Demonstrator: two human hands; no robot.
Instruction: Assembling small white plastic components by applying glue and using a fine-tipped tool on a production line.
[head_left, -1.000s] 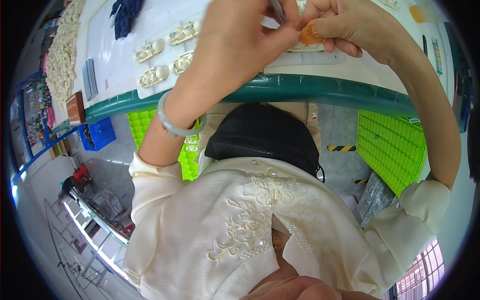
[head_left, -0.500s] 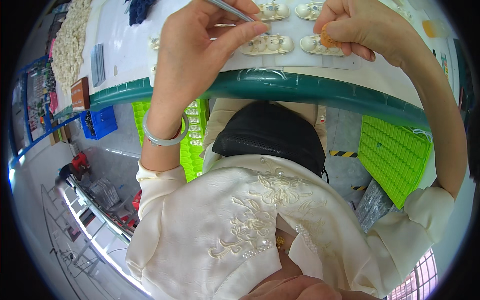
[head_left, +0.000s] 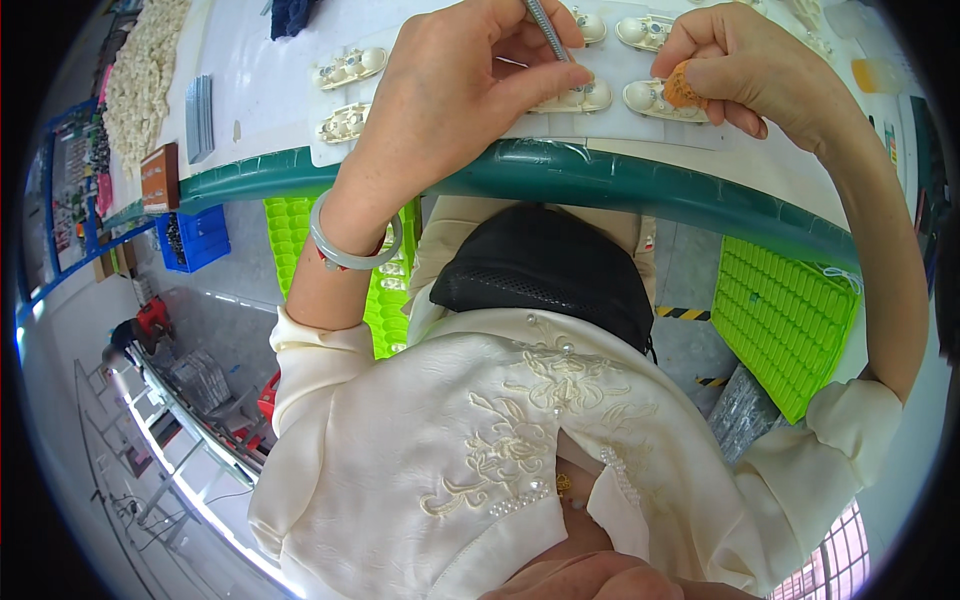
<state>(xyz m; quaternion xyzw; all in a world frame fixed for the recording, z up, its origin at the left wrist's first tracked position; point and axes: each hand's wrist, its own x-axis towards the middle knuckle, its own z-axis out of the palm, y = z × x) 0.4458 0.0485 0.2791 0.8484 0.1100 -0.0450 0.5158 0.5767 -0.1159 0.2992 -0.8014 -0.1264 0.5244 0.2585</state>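
Observation:
My left hand (head_left: 450,95) is closed around a slim grey metal tool (head_left: 545,28); its far tip is hidden or out of view. The thumb reaches over an off-white, pearl-studded oblong ornament (head_left: 588,97), partly hiding it. In my right hand (head_left: 750,75), thumb and fingers pinch a small orange spongy piece (head_left: 684,86). That piece rests against or just over a second pearl ornament (head_left: 642,98). More such ornaments lie in rows, with one (head_left: 350,67) and another (head_left: 343,122) left of my left hand and one (head_left: 645,33) behind the right fingers.
The white table (head_left: 255,110) has a green padded front edge (head_left: 600,172). Cream-coloured strands (head_left: 145,90), a grey stack of strips (head_left: 199,118), a brown block (head_left: 160,178) and dark blue cloth (head_left: 292,18) lie left. A yellowish container (head_left: 873,76) stands right. Green trays (head_left: 780,310) are below.
My left hand has shifted right with the metal tool, which now points more steeply, uncovering ornaments on the left. The right hand keeps its pinch on the orange piece. The whole view has moved slightly.

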